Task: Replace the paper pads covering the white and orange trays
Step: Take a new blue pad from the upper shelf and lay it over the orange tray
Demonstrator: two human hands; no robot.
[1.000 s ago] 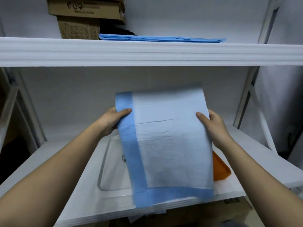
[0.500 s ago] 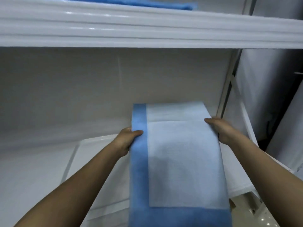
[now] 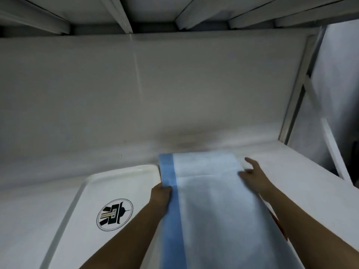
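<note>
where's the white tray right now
In the head view the white tray lies bare on the shelf at lower left, its round logo showing, right beside the blue-edged pad and the left hand.

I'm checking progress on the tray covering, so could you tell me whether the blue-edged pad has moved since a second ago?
Yes. The pad has come down from mid-air and now lies on the shelf beside the white tray.
</note>
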